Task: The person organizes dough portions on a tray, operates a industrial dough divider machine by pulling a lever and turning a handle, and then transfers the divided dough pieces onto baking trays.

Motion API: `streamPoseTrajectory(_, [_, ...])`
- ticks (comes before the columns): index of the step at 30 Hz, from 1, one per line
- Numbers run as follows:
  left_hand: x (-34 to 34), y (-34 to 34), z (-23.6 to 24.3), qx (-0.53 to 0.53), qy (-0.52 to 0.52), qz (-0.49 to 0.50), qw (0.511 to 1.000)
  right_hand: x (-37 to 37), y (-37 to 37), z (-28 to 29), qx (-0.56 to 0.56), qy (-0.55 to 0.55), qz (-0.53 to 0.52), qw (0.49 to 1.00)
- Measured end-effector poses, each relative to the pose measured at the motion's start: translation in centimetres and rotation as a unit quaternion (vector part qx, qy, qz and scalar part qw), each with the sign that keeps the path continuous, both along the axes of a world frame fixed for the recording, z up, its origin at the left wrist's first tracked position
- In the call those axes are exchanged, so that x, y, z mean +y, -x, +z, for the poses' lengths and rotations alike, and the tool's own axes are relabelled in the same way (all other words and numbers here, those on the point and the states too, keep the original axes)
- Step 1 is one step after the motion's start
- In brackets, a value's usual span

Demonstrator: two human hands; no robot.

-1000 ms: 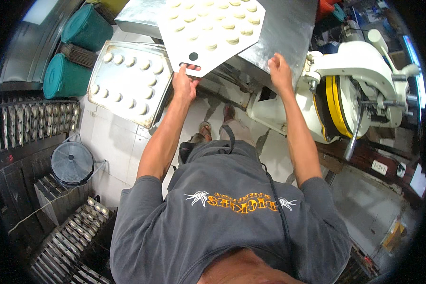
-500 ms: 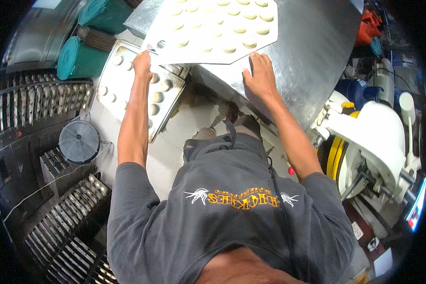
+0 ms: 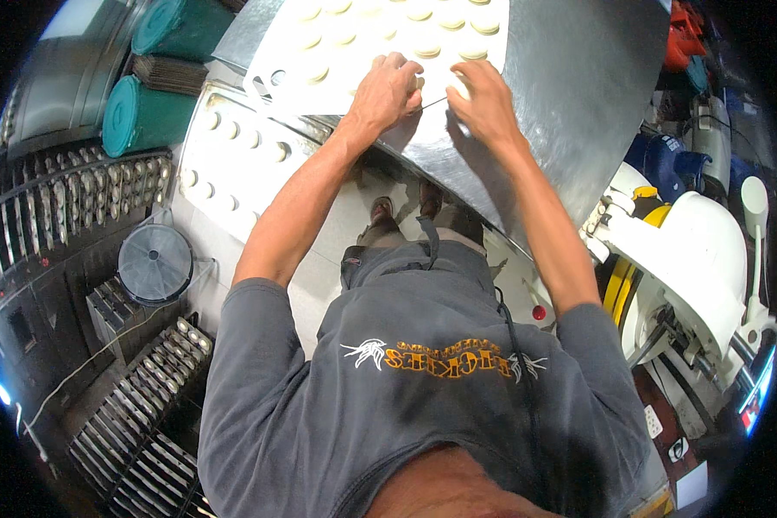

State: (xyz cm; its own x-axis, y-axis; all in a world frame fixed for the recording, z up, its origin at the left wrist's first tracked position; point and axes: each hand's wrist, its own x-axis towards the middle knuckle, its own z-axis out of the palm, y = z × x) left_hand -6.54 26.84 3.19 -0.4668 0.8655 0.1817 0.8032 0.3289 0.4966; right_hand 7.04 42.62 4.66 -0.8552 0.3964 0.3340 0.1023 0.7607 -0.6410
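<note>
A white board [image 3: 299,101] with a hole near its left corner lies on a metal table, carrying several pale round dough pieces [image 3: 318,72]. My left hand [image 3: 387,93] is over the board's near edge, its fingers curled around a dough round, mostly hidden by them. To its right, my right hand [image 3: 485,97] pinches another dough round [image 3: 460,86] between thumb and fingers near the board's right corner. Both forearms reach up from below, and the hands are a short gap apart.
The metal table [image 3: 570,112] extends to the right. Left of it is a lower tray [image 3: 233,164] with dough rounds. Green lidded bins [image 3: 128,116], dark slatted racks [image 3: 138,393] and a round grey fan-like object [image 3: 155,264] stand left; a white machine [image 3: 699,246] stands right.
Both hands have left the board's edges. My left hand has moved right and up onto the near row of dough; my right hand has shifted slightly up. The board sits slightly farther left.
</note>
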Motion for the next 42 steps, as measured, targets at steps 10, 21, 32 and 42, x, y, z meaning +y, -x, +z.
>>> streamPoseTrajectory(10, [1.7, -9.4, -2.3, 0.048, -0.083, -0.179, 0.979, -1.4, -18.9, -4.8, -0.134, -0.183, -0.255, 0.940])
streamPoseTrajectory(21, [1.6, -11.1, -3.7, -0.042, -0.112, -0.208, 0.971, -3.5, -17.8, -4.6, -0.136, -0.101, -0.116, 0.979])
streamPoseTrajectory(32, [5.3, -9.0, -1.5, 0.010, -0.045, -0.200, 0.979, 4.0, -14.1, -4.4, -0.104, -0.151, -0.227, 0.956])
streamPoseTrajectory(42, [0.5, -10.0, -3.5, -0.093, -0.095, -0.165, 0.977, -1.8, -20.8, -2.9, -0.131, -0.053, -0.036, 0.989])
